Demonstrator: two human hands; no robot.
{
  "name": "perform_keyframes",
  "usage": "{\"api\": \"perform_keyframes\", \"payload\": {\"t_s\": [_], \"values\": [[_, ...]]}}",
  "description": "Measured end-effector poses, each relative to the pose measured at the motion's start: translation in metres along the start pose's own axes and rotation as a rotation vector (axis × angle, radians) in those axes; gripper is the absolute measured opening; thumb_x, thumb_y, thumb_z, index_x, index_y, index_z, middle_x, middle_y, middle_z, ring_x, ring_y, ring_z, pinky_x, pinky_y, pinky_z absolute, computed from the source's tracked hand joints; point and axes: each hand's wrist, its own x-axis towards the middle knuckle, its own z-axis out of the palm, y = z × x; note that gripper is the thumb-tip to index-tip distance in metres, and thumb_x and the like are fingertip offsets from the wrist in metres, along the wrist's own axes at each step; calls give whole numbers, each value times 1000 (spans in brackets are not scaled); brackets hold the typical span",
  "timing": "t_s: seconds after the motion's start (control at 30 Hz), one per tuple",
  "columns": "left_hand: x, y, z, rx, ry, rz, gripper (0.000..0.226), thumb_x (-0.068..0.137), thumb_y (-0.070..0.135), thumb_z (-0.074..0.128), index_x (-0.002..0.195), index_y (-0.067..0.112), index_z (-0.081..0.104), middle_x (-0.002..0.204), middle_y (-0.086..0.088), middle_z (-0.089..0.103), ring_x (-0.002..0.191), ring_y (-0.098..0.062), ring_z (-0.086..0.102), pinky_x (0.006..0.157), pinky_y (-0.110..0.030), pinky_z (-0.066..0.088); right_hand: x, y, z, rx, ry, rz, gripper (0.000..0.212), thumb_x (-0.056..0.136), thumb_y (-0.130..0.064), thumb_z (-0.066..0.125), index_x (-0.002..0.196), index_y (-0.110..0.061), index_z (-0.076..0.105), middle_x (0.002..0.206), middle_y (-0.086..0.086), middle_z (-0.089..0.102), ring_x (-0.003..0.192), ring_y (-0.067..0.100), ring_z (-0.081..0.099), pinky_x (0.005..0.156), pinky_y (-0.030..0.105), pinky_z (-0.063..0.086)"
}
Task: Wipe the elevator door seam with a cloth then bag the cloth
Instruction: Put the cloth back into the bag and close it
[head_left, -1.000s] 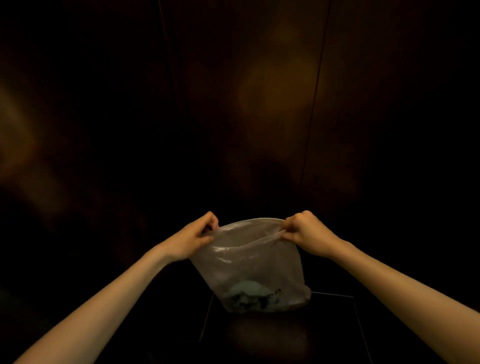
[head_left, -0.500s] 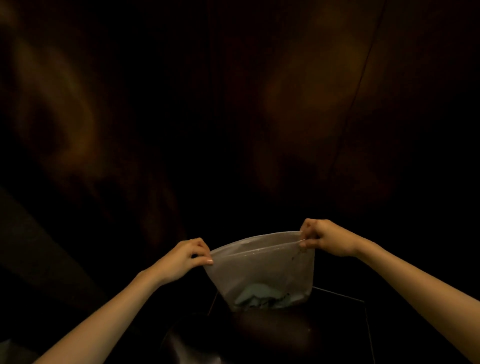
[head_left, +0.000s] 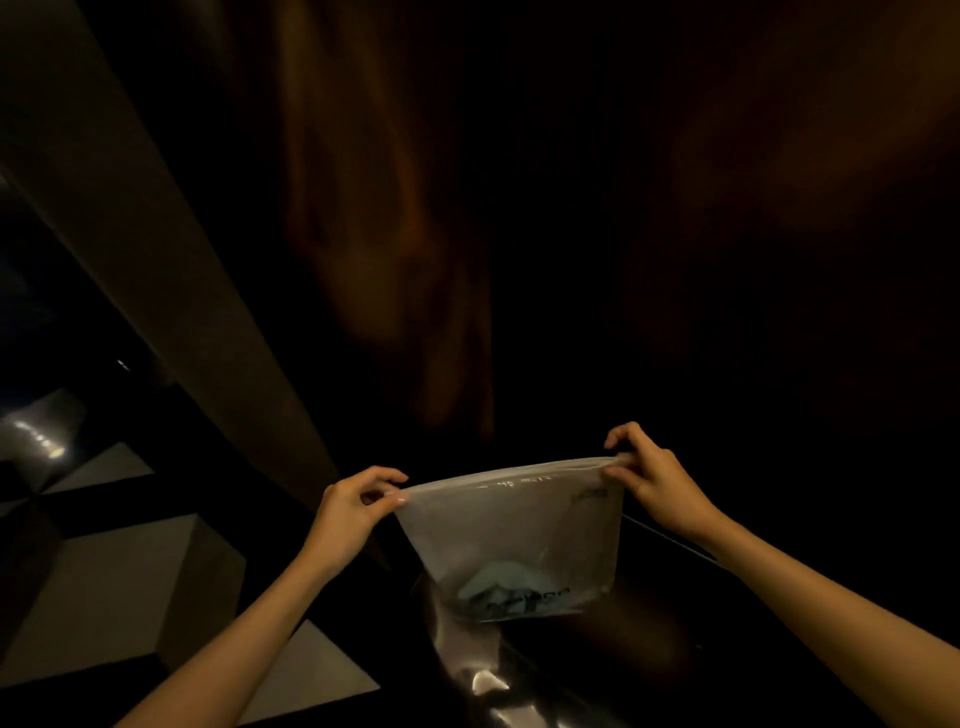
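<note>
The zip bag mouth is now pulled flat; left hand and right hand each pinch a top corner, cloth inside.

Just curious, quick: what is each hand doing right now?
Left hand: pinches the plastic bag at its top left corner.
Right hand: pinches its top right corner.

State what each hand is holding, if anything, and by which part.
Both hold the plastic bag by its top edge: left hand pinches the left corner, right hand the right corner. The cloth lies inside.
</note>
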Motion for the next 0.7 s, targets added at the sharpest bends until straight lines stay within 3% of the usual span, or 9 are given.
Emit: {"api": "perform_keyframes", "payload": {"t_s": [0.17,0.23,0.33,0.47,0.57,0.7], "values": [[2,-47,-7,6,48,-112,7,81,13,70,77,19,69,82,-2,66,79,-12,62,75,-26,47,18,16,58,38,26,198,15,86,-10,64,81,-23,60,82,-6,62,80,2,58,70,6,42],[4,-64,-4,12,36,-143,14,81,9,70,74,20,67,85,-4,60,81,-16,59,79,-28,45,22,23,78,34,49,251,6,87,-11,64,84,-15,66,83,-2,63,83,10,58,72,14,41],[12,-102,10,50,13,-217,10,82,8,69,77,16,68,96,-8,57,92,-21,56,91,-33,44,35,49,116,25,52,356,11,88,-10,63,94,-7,71,92,5,67,91,17,60,81,27,43],[19,-167,40,64,83,-310,3,83,12,69,84,10,72,103,-9,57,101,-23,54,98,-41,43,54,97,174,-47,20,396,9,85,-20,66,92,-20,73,106,1,68,104,25,59,97,51,40],[23,-226,74,65,139,-378,9,84,14,68,89,8,73,107,-11,57,104,-27,53,98,-47,42,61,135,222,-83,3,422,9,85,-25,66,90,-21,73,103,1,70,105,23,58,99,44,34],[30,-311,128,31,231,-387,10,87,11,64,90,5,71,107,-12,56,101,-29,55,97,-45,43,63,200,299,38,-39,362,6,85,-20,67,87,-21,73,88,-1,71,90,15,63,89,36,47]]}}
